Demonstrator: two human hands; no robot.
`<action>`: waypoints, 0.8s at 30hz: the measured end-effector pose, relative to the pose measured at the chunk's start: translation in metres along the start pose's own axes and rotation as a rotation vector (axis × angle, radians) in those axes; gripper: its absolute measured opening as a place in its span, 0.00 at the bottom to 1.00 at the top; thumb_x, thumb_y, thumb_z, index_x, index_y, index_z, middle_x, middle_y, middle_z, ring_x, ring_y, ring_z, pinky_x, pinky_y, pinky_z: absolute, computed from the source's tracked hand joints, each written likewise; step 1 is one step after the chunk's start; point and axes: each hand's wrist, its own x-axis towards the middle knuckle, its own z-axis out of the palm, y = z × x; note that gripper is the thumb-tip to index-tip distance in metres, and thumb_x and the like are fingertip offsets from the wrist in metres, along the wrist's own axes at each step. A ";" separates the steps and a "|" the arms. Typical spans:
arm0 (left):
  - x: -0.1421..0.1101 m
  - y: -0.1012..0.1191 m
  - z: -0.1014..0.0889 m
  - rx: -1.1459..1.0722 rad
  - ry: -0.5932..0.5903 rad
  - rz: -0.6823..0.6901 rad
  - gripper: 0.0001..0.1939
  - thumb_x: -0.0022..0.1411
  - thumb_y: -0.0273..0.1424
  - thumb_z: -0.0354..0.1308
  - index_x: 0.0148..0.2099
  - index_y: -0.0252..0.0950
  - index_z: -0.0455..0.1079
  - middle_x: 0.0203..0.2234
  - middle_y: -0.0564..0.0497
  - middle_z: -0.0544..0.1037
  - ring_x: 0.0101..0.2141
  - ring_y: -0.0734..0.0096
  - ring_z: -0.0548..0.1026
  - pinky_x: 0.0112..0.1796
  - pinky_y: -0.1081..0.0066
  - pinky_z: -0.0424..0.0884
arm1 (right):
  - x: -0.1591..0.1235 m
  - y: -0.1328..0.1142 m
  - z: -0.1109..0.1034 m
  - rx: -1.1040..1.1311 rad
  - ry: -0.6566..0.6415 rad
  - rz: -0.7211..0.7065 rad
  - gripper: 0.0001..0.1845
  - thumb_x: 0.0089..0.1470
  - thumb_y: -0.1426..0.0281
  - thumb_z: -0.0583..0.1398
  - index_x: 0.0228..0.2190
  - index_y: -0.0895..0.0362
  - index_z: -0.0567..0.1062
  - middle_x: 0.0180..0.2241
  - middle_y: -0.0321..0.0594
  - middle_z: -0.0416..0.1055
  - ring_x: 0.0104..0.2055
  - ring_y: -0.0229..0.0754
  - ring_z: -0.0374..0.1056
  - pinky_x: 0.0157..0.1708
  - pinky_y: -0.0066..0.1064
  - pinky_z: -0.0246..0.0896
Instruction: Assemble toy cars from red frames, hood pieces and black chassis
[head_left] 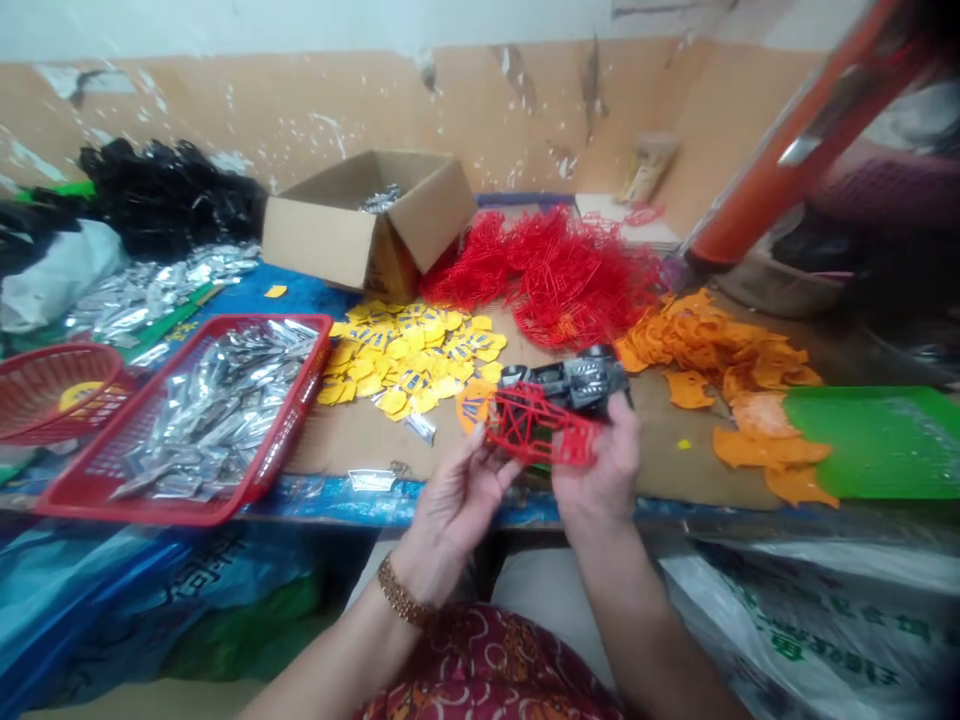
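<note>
Both hands hold a toy assembly over the front of the table. My left hand (463,490) is closed on the left end of its red plastic lattice frame (525,425). An orange piece with dark markings (474,402) shows at that end, above my left fingertips; whether it is attached, I cannot tell. My right hand (602,470) is closed around the right end of the red frame, its fingers also against a black toy chassis (589,378) with wheel-like parts. The chassis lies just behind the frame, and how the two join is blurred.
A pile of yellow printed pieces (412,350) lies left of the toy. Behind are red lattice frames (562,270) and an open cardboard box (322,235). A red basket (225,505) holds silvery packets. Orange pieces (697,340) and a green tray (885,440) lie right, below a slanted orange post (787,150).
</note>
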 end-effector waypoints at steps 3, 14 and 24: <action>0.002 -0.003 -0.005 -0.001 -0.082 -0.042 0.07 0.62 0.22 0.60 0.44 0.32 0.73 0.36 0.46 0.82 0.40 0.65 0.80 0.45 0.60 0.79 | -0.010 -0.002 -0.004 -0.015 -0.049 0.045 0.20 0.56 0.61 0.49 0.39 0.53 0.78 0.35 0.42 0.79 0.44 0.49 0.76 0.50 0.50 0.71; 0.008 0.026 -0.006 0.274 -0.189 0.230 0.25 0.50 0.23 0.68 0.51 0.38 0.72 0.37 0.50 0.82 0.41 0.66 0.79 0.42 0.70 0.77 | -0.015 0.010 -0.061 -0.418 -0.604 0.061 0.20 0.56 0.60 0.57 0.47 0.54 0.77 0.47 0.48 0.78 0.53 0.55 0.73 0.56 0.54 0.66; 0.011 0.030 -0.001 0.309 -0.156 0.360 0.25 0.41 0.21 0.72 0.44 0.34 0.74 0.31 0.54 0.81 0.27 0.81 0.76 0.24 0.85 0.68 | 0.000 -0.032 -0.047 -1.231 -0.644 -0.681 0.34 0.52 0.60 0.64 0.58 0.56 0.64 0.55 0.53 0.69 0.57 0.56 0.66 0.57 0.53 0.63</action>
